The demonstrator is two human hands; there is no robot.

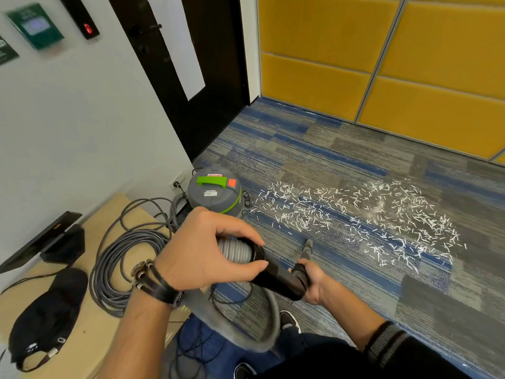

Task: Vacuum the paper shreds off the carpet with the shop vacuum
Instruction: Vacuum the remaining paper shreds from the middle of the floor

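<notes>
Here, left hand (210, 250) gripping hose (235, 250), right hand (314, 281) gripping wand (276, 274), shreds (355, 214) ahead

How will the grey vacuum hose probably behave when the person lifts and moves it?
Probably floppy: the hose sags in a loop below the left hand. Its ribbed wall near that hand suggests it bends easily and weighs little. The loop hangs low, so it may drag on the carpet.
</notes>
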